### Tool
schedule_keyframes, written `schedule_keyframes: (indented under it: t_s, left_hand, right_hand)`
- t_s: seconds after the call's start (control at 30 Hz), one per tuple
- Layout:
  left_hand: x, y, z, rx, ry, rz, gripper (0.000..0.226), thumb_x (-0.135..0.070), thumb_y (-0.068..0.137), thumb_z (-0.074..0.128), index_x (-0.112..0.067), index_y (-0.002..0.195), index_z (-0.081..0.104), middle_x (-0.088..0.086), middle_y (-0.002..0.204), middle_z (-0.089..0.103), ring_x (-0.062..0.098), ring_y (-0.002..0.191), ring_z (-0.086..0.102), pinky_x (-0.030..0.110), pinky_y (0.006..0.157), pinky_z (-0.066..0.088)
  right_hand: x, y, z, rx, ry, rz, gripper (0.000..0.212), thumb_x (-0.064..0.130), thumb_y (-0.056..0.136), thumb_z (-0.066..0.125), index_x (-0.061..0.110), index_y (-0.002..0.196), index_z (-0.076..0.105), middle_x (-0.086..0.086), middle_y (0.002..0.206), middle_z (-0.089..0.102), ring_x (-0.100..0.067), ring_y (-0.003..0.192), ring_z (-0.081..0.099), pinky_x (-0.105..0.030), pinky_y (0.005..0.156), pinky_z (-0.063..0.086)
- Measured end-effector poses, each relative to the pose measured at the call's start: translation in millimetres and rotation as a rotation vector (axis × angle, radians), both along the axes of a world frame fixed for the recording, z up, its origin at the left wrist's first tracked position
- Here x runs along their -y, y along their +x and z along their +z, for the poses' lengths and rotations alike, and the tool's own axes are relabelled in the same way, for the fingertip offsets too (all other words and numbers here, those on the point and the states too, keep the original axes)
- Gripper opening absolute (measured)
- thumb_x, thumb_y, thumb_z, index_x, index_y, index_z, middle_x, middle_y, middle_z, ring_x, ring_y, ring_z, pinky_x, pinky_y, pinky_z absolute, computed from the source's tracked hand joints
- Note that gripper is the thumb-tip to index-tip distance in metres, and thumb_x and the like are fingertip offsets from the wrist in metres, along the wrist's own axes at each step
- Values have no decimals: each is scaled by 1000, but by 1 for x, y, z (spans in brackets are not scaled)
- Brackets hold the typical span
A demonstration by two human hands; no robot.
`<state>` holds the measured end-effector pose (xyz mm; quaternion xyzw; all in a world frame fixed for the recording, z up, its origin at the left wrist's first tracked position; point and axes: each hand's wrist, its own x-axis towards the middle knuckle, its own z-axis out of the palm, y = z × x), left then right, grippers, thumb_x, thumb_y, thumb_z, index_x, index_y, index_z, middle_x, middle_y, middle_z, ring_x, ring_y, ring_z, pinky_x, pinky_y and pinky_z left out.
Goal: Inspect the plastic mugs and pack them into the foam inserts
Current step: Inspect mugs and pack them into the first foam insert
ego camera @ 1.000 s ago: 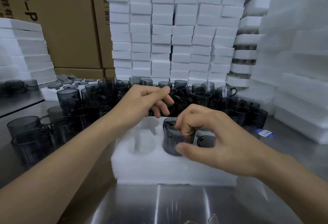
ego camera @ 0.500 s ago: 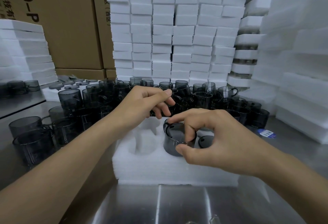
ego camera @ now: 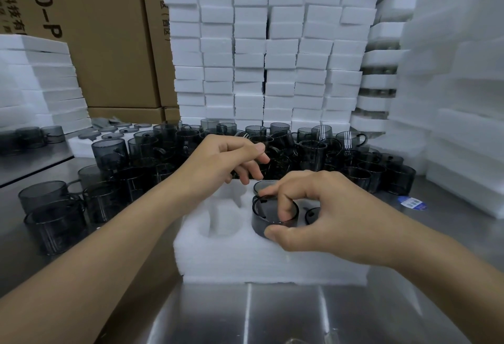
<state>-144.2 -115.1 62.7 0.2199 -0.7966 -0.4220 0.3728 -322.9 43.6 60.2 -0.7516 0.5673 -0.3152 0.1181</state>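
The white foam insert (ego camera: pixel 245 262) lies on the steel table (ego camera: pixel 272 316). The right hand (ego camera: pixel 313 215) pinches one smoky grey mug (ego camera: pixel 259 225), thumb outside the wall and fingers inside the rim. The mug stands upright, partly sunk in a pocket. Just beyond the grip shows the rim of a second mug (ego camera: pixel 263 186), and just right of it, under the palm, a third dark rim (ego camera: pixel 311 211). Left of the grip is one empty pocket (ego camera: pixel 221 223). The left hand (ego camera: pixel 226 161) hovers beyond it, fingers curled; whether its grip holds anything cannot be told. Beyond both hands crowd loose mugs (ego camera: pixel 313 152), too many to count.
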Motion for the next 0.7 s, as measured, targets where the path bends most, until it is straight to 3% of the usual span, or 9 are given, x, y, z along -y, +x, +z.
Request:
schedule_keyframes:
  t_s: [0.17, 0.27, 0.3, 0.4, 0.5, 0.63, 0.7]
  left_hand:
    - [0, 0, 1, -6, 13, -15, 32, -49, 94, 64, -24, 94, 84, 7, 84, 79, 14, 71, 65, 32, 68, 41]
    - [0, 1, 1, -16, 26, -28, 32, -48, 93, 64, -23, 94, 84, 8, 83, 79, 15, 72, 65, 32, 68, 41]
    - [0, 1, 1, -18, 30, -31, 33, -48, 93, 64, -22, 95, 84, 8, 83, 79, 15, 72, 65, 33, 69, 41]
    - [1, 2, 1, -20, 35, -37, 33, -47, 93, 64, -21, 97, 84, 8, 83, 79, 14, 73, 65, 33, 70, 42]
    - [1, 1, 0, -22, 33, -48, 33, -47, 93, 64, -21, 97, 84, 10, 84, 79, 14, 73, 65, 32, 69, 42]
    - [2, 1, -1, -23, 30, -64, 39, -56, 86, 67, -23, 96, 84, 8, 84, 80, 13, 71, 65, 30, 67, 42]
    - [3, 1, -1, -19, 26, -72, 41, -59, 84, 66, -24, 96, 84, 7, 85, 80, 13, 71, 65, 28, 67, 42]
  right_hand:
    - [1, -1, 0, -36, 9, -43, 38, 53, 77, 82, 23, 82, 58, 12, 108, 75, -1, 118, 65, -40, 92, 54]
    - [2, -3, -1, -15, -5, -20, 35, 59, 83, 76, 28, 91, 62, 19, 95, 71, -1, 90, 65, -18, 76, 48]
    - [2, -4, -1, 20, -3, -3, 31, 58, 88, 74, 30, 95, 64, 19, 96, 70, 1, 91, 64, -16, 78, 46]
    - [5, -8, -1, 107, 26, 40, 18, 42, 95, 78, 33, 108, 70, 17, 113, 72, 1, 116, 65, -30, 104, 49]
    - [7, -11, -2, 93, 67, 73, 30, 45, 92, 80, 38, 120, 71, 24, 122, 70, 5, 126, 61, -25, 108, 44]
    - [9, -11, -3, 22, 116, 69, 42, 61, 88, 78, 47, 127, 72, 30, 134, 64, 6, 131, 56, -36, 115, 44]
    - [10, -11, -4, 39, 106, 67, 42, 60, 85, 82, 46, 124, 75, 30, 137, 61, 9, 134, 52, -34, 119, 41]
